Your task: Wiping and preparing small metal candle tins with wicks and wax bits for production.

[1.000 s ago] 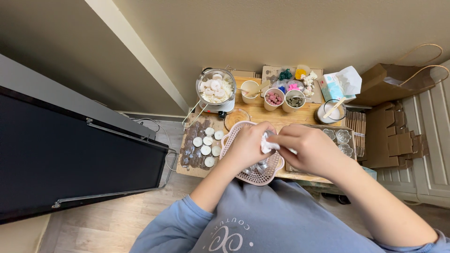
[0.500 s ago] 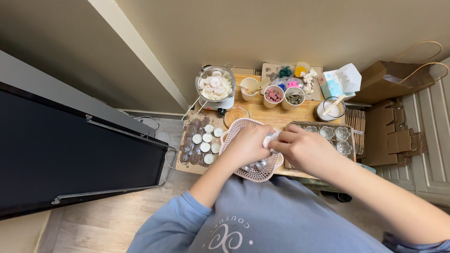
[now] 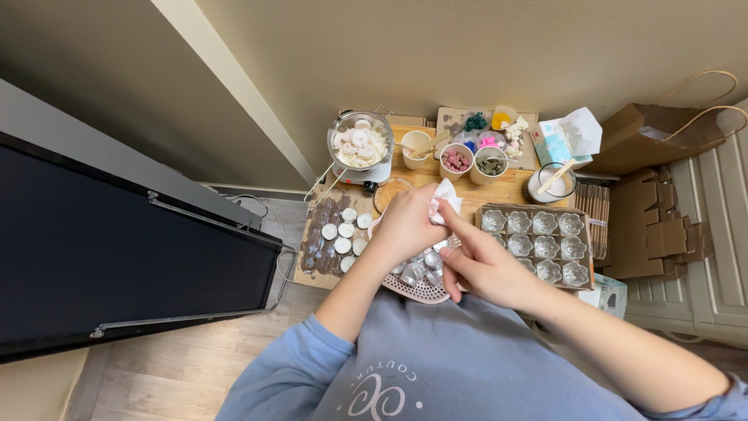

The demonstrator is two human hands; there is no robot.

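Holding a crumpled white tissue (image 3: 446, 196) up over the pink perforated basket (image 3: 421, 287), the left hand (image 3: 405, 226) was closed around something small that its fingers hid, while the right hand (image 3: 483, 265) pinched the tissue with fingers curled, pressing it there as if wiping. The basket below held small silver metal cups (image 3: 421, 269) (handy for anything dropped). Just right, a cardboard tray (image 3: 534, 243) carried clear flower-shaped glass holders in rows. Left, white round pieces (image 3: 347, 232) lay on a brown mat. Farther back on the wooden worktop (image 3: 506, 189) stood a pot (image 3: 360, 146) of white chunks, and small cups (image 3: 456, 160) held coloured bits.
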